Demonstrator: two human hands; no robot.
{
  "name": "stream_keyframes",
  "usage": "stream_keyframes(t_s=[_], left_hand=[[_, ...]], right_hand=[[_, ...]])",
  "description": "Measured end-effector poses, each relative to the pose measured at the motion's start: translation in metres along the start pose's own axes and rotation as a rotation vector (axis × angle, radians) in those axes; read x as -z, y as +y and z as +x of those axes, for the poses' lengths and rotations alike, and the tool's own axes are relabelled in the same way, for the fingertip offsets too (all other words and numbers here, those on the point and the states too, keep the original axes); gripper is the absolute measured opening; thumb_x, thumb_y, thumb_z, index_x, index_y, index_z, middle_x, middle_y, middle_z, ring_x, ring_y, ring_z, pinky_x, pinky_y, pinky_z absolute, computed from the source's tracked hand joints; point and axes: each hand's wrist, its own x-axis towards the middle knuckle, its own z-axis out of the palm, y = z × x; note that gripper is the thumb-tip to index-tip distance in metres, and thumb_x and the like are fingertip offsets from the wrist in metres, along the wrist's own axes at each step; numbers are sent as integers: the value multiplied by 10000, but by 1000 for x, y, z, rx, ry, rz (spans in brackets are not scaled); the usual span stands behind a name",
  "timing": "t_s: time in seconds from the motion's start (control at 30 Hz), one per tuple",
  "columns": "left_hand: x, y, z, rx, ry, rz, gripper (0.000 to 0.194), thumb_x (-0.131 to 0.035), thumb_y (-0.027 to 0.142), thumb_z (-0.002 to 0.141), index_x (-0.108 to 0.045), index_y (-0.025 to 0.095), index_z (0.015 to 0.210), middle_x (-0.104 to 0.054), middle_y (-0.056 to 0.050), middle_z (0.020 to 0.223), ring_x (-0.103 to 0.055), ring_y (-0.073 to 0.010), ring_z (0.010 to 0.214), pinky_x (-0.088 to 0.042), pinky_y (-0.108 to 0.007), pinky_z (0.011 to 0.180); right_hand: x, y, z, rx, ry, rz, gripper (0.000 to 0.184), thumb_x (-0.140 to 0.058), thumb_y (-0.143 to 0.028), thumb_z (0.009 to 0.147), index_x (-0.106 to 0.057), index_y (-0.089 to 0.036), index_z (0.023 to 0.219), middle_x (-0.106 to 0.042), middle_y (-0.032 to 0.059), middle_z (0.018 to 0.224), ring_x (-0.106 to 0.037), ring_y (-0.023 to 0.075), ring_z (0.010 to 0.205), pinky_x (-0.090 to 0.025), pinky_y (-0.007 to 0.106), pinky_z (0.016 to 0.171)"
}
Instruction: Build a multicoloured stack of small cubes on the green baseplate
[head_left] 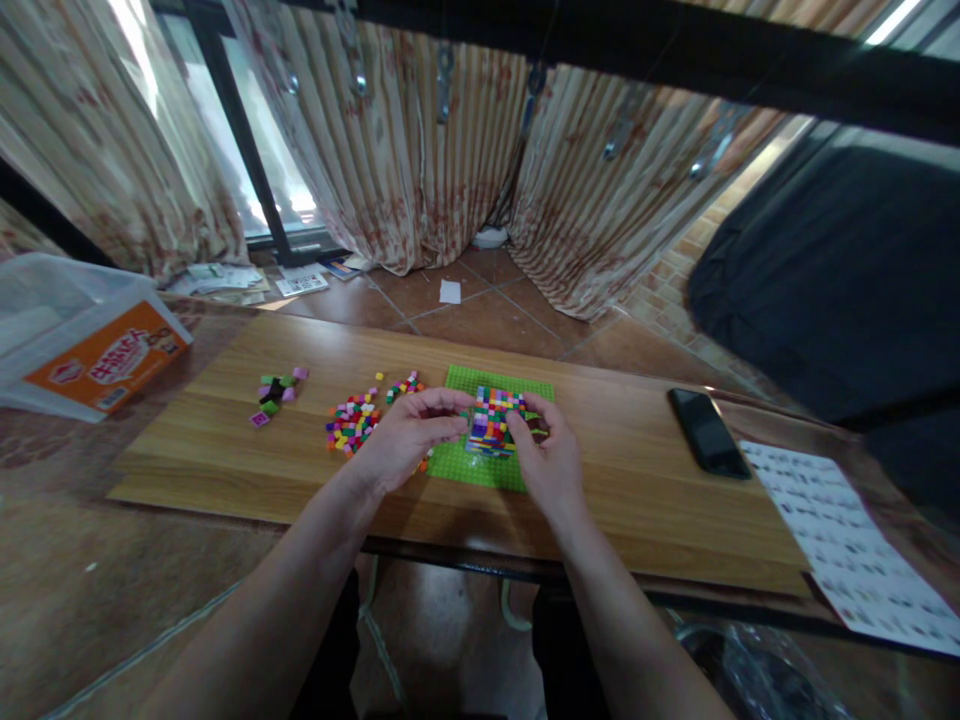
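A many-coloured toy brick build (493, 420) stands on the green baseplate (457, 465). My right hand (551, 460) grips the build from its right side, thumb on the near top and fingers curled round the far edge. At the build's left edge, the thumb and fingertips of my left hand (412, 430) come together in a pinch; whatever sits between them is too small to make out. A pile of loose small bricks (352, 420) lies just left of my left hand, partly covered by it. More loose bricks (405, 386) lie beyond its knuckles.
Larger bricks in pink, green and black (274, 393) lie on the left of the wooden table (622, 480). A clear plastic tub (75, 330) with an orange label stands at far left. To the right are a black phone (707, 432) and a printed sheet (847, 540).
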Motion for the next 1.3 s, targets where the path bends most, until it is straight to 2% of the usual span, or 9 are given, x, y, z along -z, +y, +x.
stream_keyframes(t_s=[0.17, 0.63, 1.07, 1.3], left_hand=[[1, -1, 0, -12, 1, 9, 247, -784, 140, 619, -746, 157, 863, -683, -5, 784, -578, -75, 657, -432, -208, 640], [-1, -1, 0, -9, -8, 21, 250, -792, 157, 619, -744, 158, 864, -685, -8, 777, -578, -78, 655, -436, -215, 644], [-2, -3, 0, 12, -15, 12, 255, -786, 148, 626, -742, 149, 877, -686, -15, 780, -577, -81, 662, -427, -218, 646], [-5, -8, 1, 28, -16, 23, 252, -784, 140, 635, -742, 141, 883, -699, -31, 832, -601, -93, 708, -453, -226, 689]], right_hand=[[-1, 2, 0, 1, 6, -42, 488, -635, -457, 784, -592, -170, 1176, -653, 123, 1112, -619, 212, 886, -520, 391, 781], [-3, 3, 2, -45, 11, 30, 498, -683, -443, 732, -610, -177, 1147, -668, 104, 1091, -617, 199, 849, -513, 381, 774], [-1, -6, 1, -31, 40, 17, 477, -693, -417, 727, -631, -170, 1130, -684, 101, 1063, -617, 190, 802, -520, 366, 742], [-3, -1, 3, -19, 33, 48, 466, -695, -413, 722, -634, -182, 1122, -692, 99, 1063, -645, 217, 910, -525, 379, 787]])
